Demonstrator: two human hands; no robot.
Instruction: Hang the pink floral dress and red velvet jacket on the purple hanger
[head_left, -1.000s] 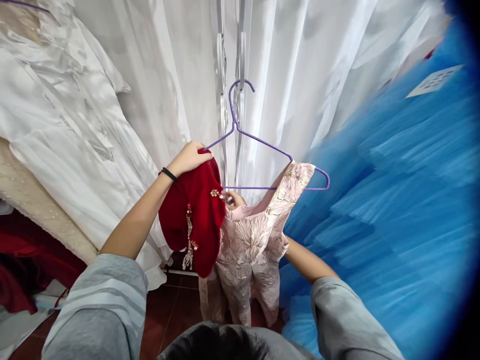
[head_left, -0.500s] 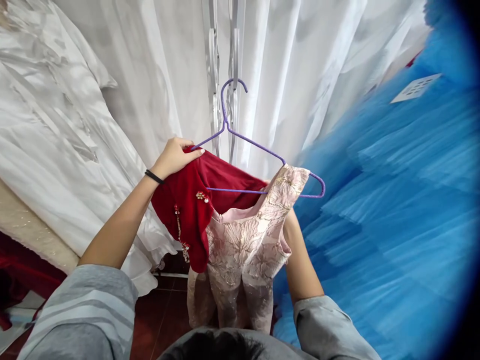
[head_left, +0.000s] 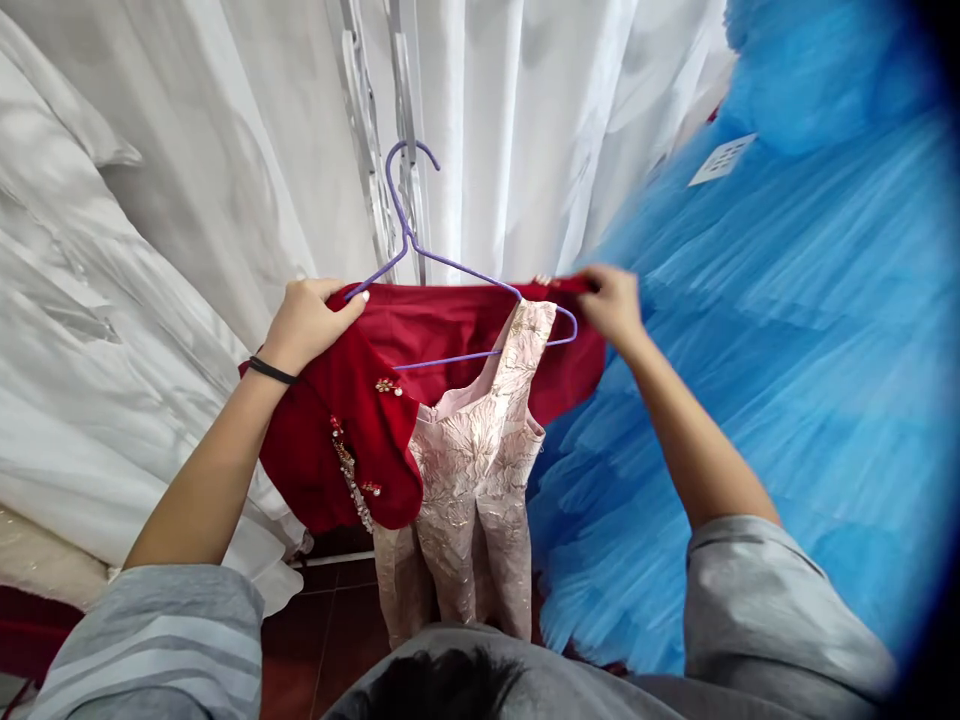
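A pale pink brocade dress (head_left: pixel 469 450) hangs by a shoulder strap on a purple wire hanger (head_left: pixel 465 262), whose hook is up at a white metal rack (head_left: pixel 409 90). A dark red cape-like garment (head_left: pixel 442 315) with beaded trim lies over the hanger's left shoulder and stretches behind the dress to the right. My left hand (head_left: pixel 311 320) pinches the red garment at the hanger's left arm, thumb on top. On the far right, my right hand (head_left: pixel 615 305) grips the garment's other end, slightly blurred. The dress's left shoulder is covered by the red cloth.
White gowns (head_left: pixel 67 250) hang on the left, in front of white curtains (head_left: pixel 517 130). A large blue tulle gown (head_left: pixel 750 350) fills the right side, with a white tag (head_left: pixel 721 160) on it. Dark red floor tiles (head_left: pixel 315 630) show below.
My right hand has come out from behind the dress to the right, pulling the red garment out wide behind the hanger. My left hand keeps its hold. The view has shifted right.
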